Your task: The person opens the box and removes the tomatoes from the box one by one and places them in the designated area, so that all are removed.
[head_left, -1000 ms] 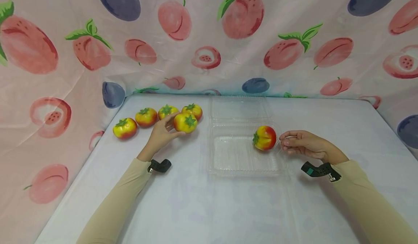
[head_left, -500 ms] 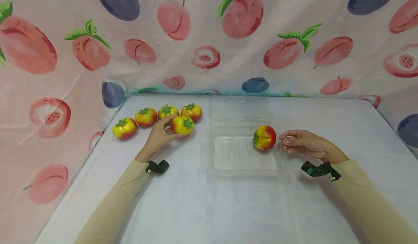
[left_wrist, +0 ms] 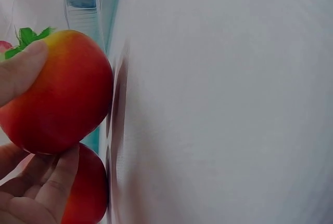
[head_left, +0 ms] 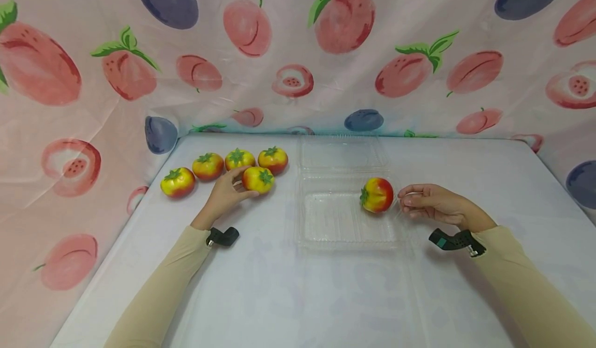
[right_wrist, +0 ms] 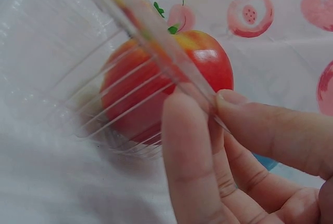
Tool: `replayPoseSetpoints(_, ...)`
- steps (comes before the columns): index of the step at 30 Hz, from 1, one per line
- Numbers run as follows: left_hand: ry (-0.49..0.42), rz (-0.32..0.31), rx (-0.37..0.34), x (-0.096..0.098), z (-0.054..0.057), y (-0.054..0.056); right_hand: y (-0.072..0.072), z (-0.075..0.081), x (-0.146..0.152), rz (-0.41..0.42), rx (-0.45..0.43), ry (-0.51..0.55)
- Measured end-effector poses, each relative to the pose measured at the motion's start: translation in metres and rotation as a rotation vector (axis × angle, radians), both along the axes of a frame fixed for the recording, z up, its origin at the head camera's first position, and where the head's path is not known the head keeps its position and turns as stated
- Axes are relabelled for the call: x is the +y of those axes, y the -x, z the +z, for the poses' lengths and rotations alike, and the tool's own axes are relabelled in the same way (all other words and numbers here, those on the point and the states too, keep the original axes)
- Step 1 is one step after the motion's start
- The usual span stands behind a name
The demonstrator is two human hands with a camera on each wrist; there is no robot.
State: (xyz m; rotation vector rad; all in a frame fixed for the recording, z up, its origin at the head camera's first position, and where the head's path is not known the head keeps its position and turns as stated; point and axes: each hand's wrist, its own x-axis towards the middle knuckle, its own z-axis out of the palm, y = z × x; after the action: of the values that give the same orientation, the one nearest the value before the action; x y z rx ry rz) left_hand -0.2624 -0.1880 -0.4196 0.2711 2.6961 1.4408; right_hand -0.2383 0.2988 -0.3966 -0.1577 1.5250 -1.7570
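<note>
My left hand (head_left: 227, 194) holds a red-and-yellow tomato (head_left: 258, 180) with a green star-shaped calyx, between thumb and fingers. In the left wrist view this tomato (left_wrist: 62, 94) is close to the white table; whether it touches cannot be told. My right hand (head_left: 435, 203) pinches the right rim of a clear plastic clamshell box (head_left: 302, 213), as the right wrist view shows with thumb and fingertip on the rim (right_wrist: 200, 86). Inside the box, against its right side, another tomato (head_left: 377, 195) lies tilted, its calyx facing left.
Several more tomatoes (head_left: 208, 166) stand at the back left, just behind my left hand. The box's lid (head_left: 342, 154) lies folded back toward the rear. A fruit-print cloth (head_left: 344, 69) hangs behind and to the left of the white table (head_left: 344, 296).
My left hand has drifted a little to the left and down with its tomato, away from the box. My right hand and the box have stayed in place.
</note>
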Motion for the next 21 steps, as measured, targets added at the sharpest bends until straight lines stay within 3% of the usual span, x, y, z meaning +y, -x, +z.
replayPoseSetpoints(21, 0.072, 0.009, -0.009, -0.0054, 0.0027, 0.0001, -0.0003, 0.0006, 0.0004, -0.003, -0.007, 0.01)
